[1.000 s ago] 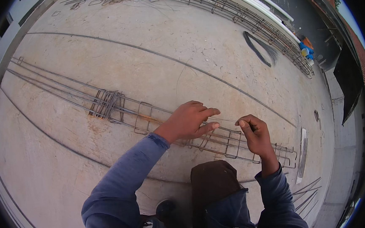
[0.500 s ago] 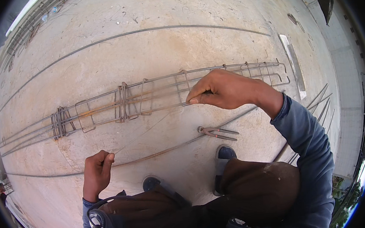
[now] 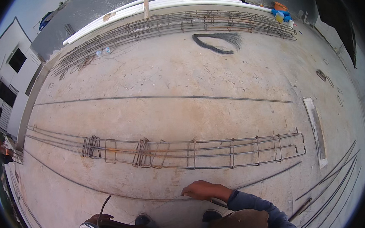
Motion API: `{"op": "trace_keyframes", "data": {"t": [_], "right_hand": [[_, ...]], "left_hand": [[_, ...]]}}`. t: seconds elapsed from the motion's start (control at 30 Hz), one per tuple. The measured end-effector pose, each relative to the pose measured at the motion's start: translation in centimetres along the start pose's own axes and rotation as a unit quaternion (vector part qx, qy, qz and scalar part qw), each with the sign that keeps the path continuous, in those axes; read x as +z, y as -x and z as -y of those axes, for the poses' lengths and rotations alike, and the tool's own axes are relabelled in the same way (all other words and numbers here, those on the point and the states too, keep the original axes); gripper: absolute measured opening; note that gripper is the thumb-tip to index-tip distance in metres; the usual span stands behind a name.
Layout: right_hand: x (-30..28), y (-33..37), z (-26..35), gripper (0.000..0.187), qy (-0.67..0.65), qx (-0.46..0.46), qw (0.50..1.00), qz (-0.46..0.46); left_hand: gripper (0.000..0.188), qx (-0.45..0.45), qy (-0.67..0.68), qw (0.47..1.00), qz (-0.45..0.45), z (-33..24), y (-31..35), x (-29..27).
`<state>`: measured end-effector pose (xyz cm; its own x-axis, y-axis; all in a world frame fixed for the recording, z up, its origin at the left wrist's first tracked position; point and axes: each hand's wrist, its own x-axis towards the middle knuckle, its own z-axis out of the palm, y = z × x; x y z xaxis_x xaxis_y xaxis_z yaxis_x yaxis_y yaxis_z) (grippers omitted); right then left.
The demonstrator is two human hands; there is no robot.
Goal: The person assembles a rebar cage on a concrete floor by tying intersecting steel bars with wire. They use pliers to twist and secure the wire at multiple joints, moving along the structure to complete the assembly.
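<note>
Near the lower middle, my right hand (image 3: 202, 190) is closed in a pinch over a long steel bar (image 3: 133, 197) on the floor. The thin wire it pinched a moment ago is too fine to see now. Low at the left, my left hand (image 3: 100, 218) is by my knee, its fingers blurred and mostly hidden. Beyond the hands lies a long rebar cage (image 3: 211, 155), with hooked bar ends at the right and stirrups (image 3: 142, 152) bunched toward the left. A dark handle (image 3: 218, 203), perhaps of the pincers, shows just below my right wrist.
Another single bar (image 3: 168, 98) crosses the floor beyond the cage. Farther off lie a wire bundle (image 3: 212, 48), stacked rebar cages (image 3: 163, 25) and white pipes (image 3: 175, 3). Loose bars (image 3: 335, 183) and a pale board (image 3: 315, 130) are at right. A person (image 3: 5, 152) is far left.
The view has tilted up, showing the far stacks and a building. Both hands now sit lower in the picture, and the right one is no longer in front of the cage.
</note>
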<state>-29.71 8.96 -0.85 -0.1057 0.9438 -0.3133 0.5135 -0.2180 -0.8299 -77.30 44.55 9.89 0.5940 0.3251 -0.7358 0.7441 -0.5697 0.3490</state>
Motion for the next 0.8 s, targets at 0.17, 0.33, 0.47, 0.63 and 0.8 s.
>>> {"op": "trace_keyframes", "data": {"t": [0.17,0.33,0.47,0.63,0.8], "right_hand": [[-0.5,-1.4,1.1,0.026,0.034,-0.057,0.996,-0.055],[-3.0,-0.8,1.4,0.029,-0.01,0.006,0.993,-0.115],[-4.8,2.7,-2.7,0.033,0.031,-0.008,0.972,-0.234],[-6.7,4.2,-5.0,0.024,-0.023,0.136,0.89,-0.434],[-6.8,-1.1,-4.9,0.032,-0.073,0.206,0.914,-0.341]], "left_hand": [[0.068,0.138,-0.134,0.979,0.069,-19.1,-8.7,-5.4],[0.063,0.168,-0.01,0.981,0.094,-32.5,-16.6,3.2],[0.048,0.194,0.072,0.978,0.014,-34.3,-19.3,8.0],[0.039,0.147,0.224,0.958,-0.101,-32.2,-19.0,10.2],[0.033,0.12,0.369,0.9,-0.198,-33.0,-20.8,12.5]]}}
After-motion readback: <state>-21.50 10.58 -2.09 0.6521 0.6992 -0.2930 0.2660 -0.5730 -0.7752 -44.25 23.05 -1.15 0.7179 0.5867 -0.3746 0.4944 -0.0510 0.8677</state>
